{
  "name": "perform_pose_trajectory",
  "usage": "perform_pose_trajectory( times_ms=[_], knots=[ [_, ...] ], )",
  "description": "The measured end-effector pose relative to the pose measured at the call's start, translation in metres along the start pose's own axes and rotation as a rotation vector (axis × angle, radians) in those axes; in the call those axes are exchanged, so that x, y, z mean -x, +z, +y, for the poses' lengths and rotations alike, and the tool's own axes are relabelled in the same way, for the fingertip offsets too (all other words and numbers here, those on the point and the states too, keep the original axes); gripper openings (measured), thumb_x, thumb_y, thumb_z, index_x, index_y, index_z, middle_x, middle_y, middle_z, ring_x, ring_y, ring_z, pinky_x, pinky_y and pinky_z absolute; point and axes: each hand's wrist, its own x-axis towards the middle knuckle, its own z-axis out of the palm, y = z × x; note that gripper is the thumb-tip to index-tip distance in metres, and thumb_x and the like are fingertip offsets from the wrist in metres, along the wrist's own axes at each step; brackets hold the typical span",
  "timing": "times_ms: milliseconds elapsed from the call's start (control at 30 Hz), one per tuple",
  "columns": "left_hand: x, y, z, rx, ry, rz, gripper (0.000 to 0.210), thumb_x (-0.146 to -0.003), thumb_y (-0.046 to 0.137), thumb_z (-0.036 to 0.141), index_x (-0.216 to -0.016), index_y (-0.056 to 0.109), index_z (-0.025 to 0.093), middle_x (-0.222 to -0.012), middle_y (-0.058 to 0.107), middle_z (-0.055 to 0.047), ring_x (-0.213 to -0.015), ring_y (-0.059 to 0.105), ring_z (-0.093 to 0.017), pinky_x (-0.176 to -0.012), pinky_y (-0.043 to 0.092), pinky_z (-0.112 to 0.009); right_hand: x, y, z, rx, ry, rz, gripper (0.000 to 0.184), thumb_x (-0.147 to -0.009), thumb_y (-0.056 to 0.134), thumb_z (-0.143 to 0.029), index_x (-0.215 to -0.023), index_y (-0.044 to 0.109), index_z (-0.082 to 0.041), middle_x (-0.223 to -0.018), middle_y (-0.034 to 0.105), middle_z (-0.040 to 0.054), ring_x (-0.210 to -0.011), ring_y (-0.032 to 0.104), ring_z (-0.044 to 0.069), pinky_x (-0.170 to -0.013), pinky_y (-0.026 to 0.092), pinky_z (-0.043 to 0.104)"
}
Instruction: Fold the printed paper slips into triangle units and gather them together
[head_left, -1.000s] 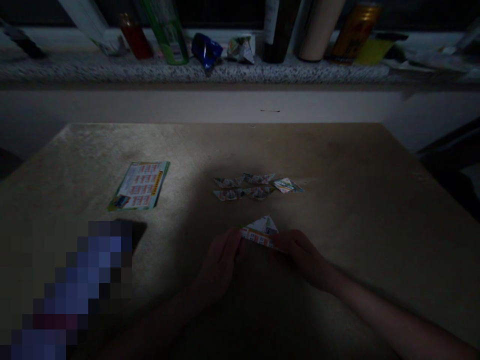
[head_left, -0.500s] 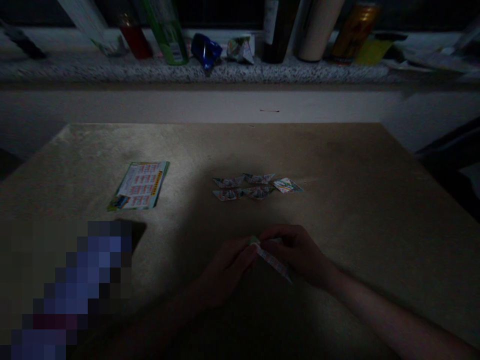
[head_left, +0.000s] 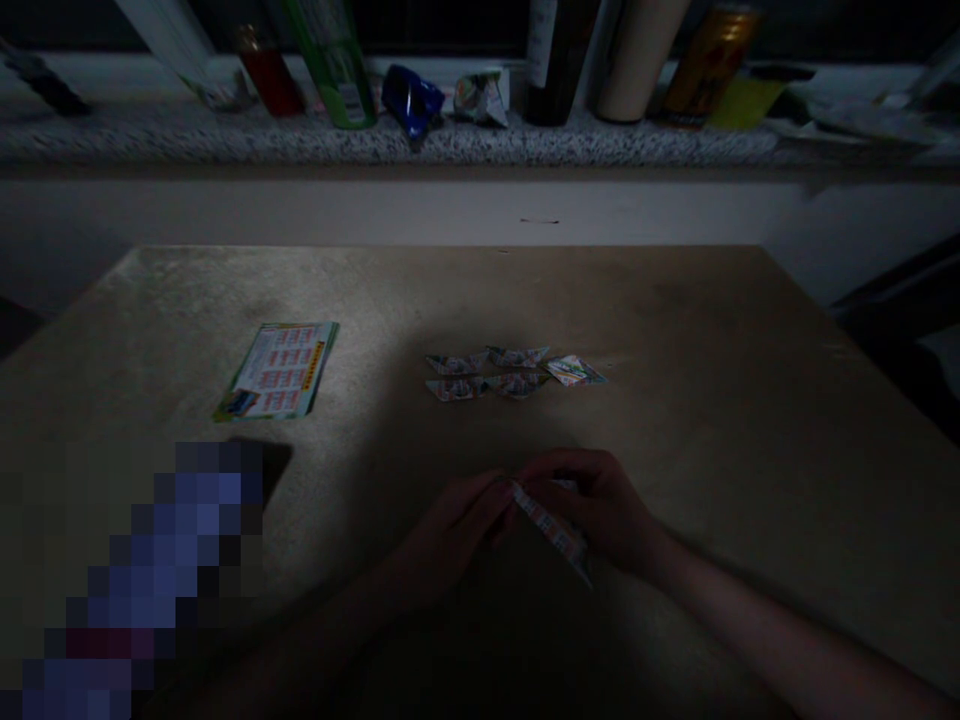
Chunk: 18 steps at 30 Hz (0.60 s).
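Note:
Between my two hands is a narrow folded strip of printed paper, slanting down to the right. My left hand pinches its upper left end, fingers closed. My right hand is closed on the same paper from the right, and its fingers partly cover it. Beyond my hands several folded paper pieces lie close together on the table, pointed at their ends. One paler diamond-shaped piece lies at their right. The exact folds between my fingertips are too dark to make out.
A stack of printed calendar sheets lies on the table at the left. A blurred-out object fills the lower left corner. Along the stone windowsill stand a green bottle, a dark bottle and a can.
The paper strip has turned a little, so its printed face shows wider and its tip reaches lower. The green bit at my left fingertips is now covered.

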Motion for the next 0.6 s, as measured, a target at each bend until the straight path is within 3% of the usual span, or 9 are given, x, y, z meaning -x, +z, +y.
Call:
perform_pose_trajectory(
  times_ms=[267, 433, 600],
  knots=[
    [-0.0014, -0.0016, -0.0052, 0.198, -0.044, -0.045, 0.042, -0.088, 0.035, 0.048, -0.060, 0.049, 0.018, -0.055, 0.045, 0.002, -0.053, 0.041, -0.012, -0.055, 0.036, -0.024, 0.0038, 0.0010, -0.0041, 0.137, -0.112, -0.013, 0.008, -0.075, 0.069, -0.026, -0.079, 0.074, -0.020, -0.074, 0.074, 0.0028, -0.065, 0.068, 0.016, -0.058, 0.053, 0.023],
    [-0.0029, -0.0021, 0.0019, 0.092, -0.143, -0.019, 0.051, -0.089, 0.029, 0.050, -0.051, 0.044, 0.019, -0.046, 0.039, 0.003, -0.046, 0.036, -0.011, -0.049, 0.031, -0.023, 0.0075, 0.0028, -0.0092, 0.224, -0.219, -0.047, 0.009, -0.079, 0.066, -0.024, -0.081, 0.074, -0.021, -0.075, 0.075, 0.0029, -0.062, 0.068, 0.015, -0.056, 0.052, 0.022],
    [-0.0013, -0.0040, 0.0030, 0.001, -0.074, -0.014, 0.044, -0.090, 0.032, 0.050, -0.059, 0.042, 0.020, -0.055, 0.039, 0.004, -0.052, 0.035, -0.011, -0.051, 0.032, -0.022, 0.0087, 0.0041, -0.0087, 0.257, -0.229, 0.014, 0.006, -0.078, 0.067, -0.023, -0.079, 0.073, -0.021, -0.073, 0.074, 0.0025, -0.064, 0.068, 0.016, -0.059, 0.053, 0.024]
  ],
)
